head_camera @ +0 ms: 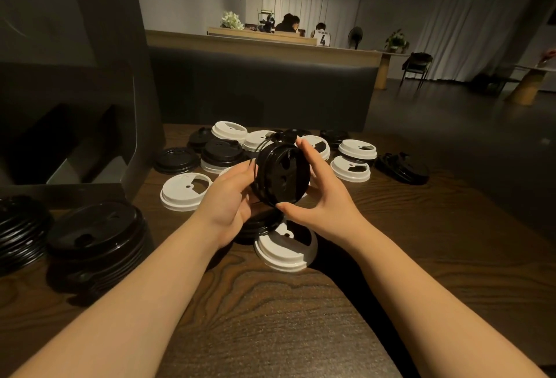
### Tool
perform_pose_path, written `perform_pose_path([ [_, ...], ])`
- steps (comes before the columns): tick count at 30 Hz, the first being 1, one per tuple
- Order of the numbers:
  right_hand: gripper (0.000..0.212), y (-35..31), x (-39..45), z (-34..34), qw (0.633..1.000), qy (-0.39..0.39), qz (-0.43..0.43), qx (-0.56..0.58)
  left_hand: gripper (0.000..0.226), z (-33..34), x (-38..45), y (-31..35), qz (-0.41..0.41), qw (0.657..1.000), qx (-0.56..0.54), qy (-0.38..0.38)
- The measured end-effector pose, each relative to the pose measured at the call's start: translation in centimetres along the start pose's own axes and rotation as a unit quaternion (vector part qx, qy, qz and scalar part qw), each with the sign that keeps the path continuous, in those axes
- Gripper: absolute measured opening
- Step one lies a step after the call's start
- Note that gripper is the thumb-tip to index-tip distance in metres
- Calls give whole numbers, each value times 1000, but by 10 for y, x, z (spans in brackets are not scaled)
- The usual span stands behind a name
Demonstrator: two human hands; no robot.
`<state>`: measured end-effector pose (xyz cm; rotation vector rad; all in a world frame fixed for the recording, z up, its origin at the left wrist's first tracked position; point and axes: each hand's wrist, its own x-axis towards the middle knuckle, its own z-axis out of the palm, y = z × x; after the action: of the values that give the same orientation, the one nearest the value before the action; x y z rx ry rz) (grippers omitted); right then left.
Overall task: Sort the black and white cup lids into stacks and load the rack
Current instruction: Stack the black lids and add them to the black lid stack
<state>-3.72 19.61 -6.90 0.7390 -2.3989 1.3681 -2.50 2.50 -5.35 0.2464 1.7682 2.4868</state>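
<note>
Both hands hold a small stack of black lids on edge above the wooden table. My left hand cups its left side and my right hand grips its right rim with thumb below and fingers on top. Under the hands lie a white lid and a black lid. Loose black and white lids are scattered across the far part of the table. Two stacks of black lids stand at the near left. The dark rack rises at the left.
A single white lid lies left of my hands, a tilted black lid at the far right. A dark bench back runs behind the table. People sit at a counter far off.
</note>
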Motion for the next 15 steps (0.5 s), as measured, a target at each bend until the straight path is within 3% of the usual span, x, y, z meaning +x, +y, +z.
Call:
perform_pose_path([
  [8,85,1,1,3,997,42,-45,-38,29,2,0,-4,-32,995,-95,16],
  [15,83,1,0,7,998,65,-10,-7,36,4,-2,-4,-24,995,-96,3],
])
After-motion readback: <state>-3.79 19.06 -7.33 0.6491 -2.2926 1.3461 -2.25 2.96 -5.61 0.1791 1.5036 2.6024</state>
